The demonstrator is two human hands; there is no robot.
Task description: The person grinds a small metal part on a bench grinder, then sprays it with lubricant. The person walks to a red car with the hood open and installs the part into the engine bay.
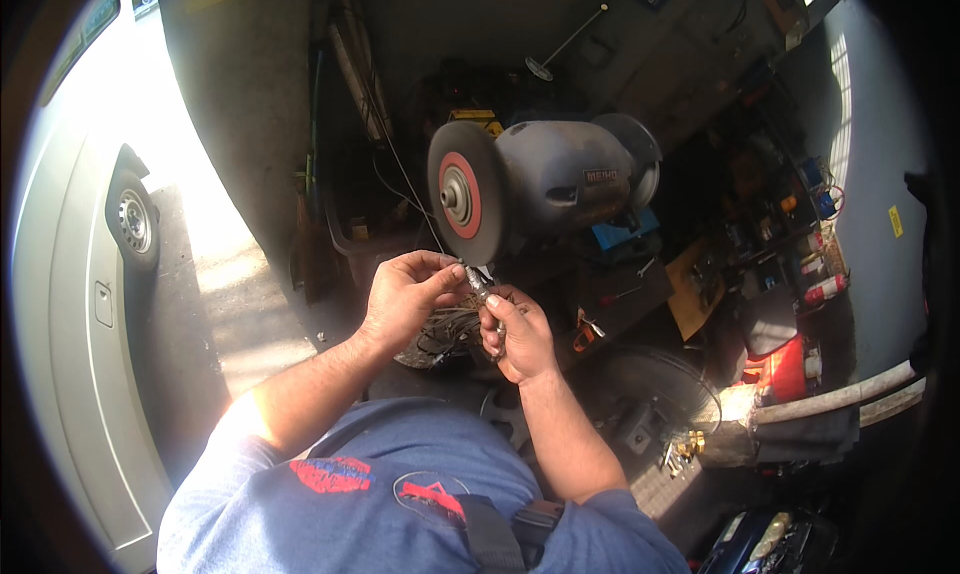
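My left hand [405, 296] pinches the upper end of a small, roughly cylindrical metal part [478, 282] between thumb and fingertips. Lower down, the fingers of my right hand [518, 336] wrap round the same part, thumb on top. What kind of part it is, I cannot make out. Just above my hands is the dark wheel [488, 189] of a blue-grey bench grinder [570, 164]. A red disc and a metal nut sit at the wheel's centre. The part's upper tip is close under the wheel's lower edge; whether they touch, I cannot tell.
Behind my hands lies a dark tangle of metal or wire [440, 336]. Right of them are orange-handled pliers [588, 330] and a screwdriver [622, 296]. Cluttered shelves [800, 244] line the right side, with a pale hose [830, 402] below. A light-coloured vehicle [70, 324] stands at the left.
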